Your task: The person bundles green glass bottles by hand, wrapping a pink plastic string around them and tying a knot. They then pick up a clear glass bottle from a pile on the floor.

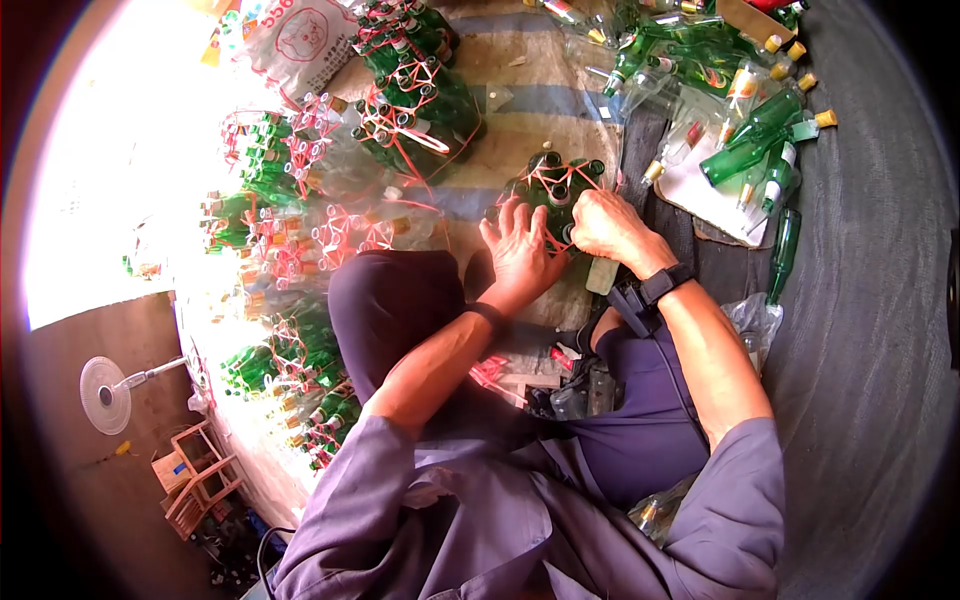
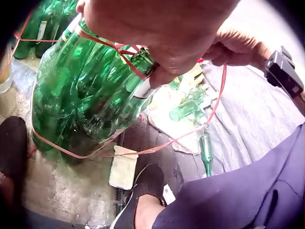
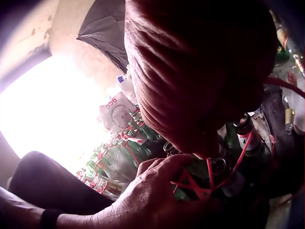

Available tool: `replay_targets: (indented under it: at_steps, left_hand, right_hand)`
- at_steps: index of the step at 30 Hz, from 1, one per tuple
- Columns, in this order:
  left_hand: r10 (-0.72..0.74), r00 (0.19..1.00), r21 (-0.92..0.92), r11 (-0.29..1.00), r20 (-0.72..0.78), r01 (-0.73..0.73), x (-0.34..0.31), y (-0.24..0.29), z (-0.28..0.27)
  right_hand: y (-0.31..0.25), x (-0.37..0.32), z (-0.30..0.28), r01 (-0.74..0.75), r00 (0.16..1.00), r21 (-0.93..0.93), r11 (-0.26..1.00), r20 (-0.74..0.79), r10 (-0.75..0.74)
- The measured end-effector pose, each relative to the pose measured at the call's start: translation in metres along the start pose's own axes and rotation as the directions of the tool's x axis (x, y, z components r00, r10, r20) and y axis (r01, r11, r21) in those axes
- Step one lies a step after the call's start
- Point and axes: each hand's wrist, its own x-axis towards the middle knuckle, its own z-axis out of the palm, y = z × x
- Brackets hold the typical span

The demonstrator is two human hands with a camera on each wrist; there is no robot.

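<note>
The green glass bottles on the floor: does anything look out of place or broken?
One slim green glass bottle lies on the dark grey mat just outside the jumbled heap of green and clear bottles; it looks stray, as other green bottles are bundled with red string. No breakage is plain.

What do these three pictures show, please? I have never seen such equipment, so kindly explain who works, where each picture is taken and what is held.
There is no robot here: a person works with two bare hands. The head picture is taken from the person's head, looking down; the other two are taken from the wrists, each close to one hand's work.

The left hand rests on the tops of a bundle of green bottles. The right hand grips a red string; string also runs around the bundle, which is on a striped sheet.

To the person's left stand other tied bundles; to the right lie loose bottles and a dark sheet.
</note>
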Motion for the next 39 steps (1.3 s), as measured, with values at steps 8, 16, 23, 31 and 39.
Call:
replay_targets:
  at_steps: [8,16,23,31,39]
  left_hand:
    - [-0.027,0.992,0.009,1.0,-0.126,0.028,0.002,-0.003,0.014]
    - [-0.03,0.982,0.017,0.999,-0.185,0.034,0.003,-0.004,0.023]
    - [-0.026,0.98,0.008,1.0,-0.2,0.028,0.003,-0.003,0.024]
    - [-0.042,0.97,-0.026,0.999,-0.238,0.037,0.004,-0.003,0.029]
    - [-0.072,0.973,-0.029,0.997,-0.221,0.067,0.004,-0.003,0.033]
  right_hand:
    - [0.024,-0.008,0.002,-0.139,0.99,-0.011,0.99,0.024,0.139]
    - [0.064,-0.029,0.018,0.196,0.981,-0.193,0.961,0.033,-0.193]
    - [0.066,-0.042,0.022,0.41,0.907,-0.436,0.801,0.101,-0.409]
    - [0.014,-0.031,-0.005,0.264,0.938,-0.143,0.954,-0.193,-0.288]
    - [-0.002,0.023,0.016,0.244,0.917,-0.382,0.892,-0.207,-0.34]
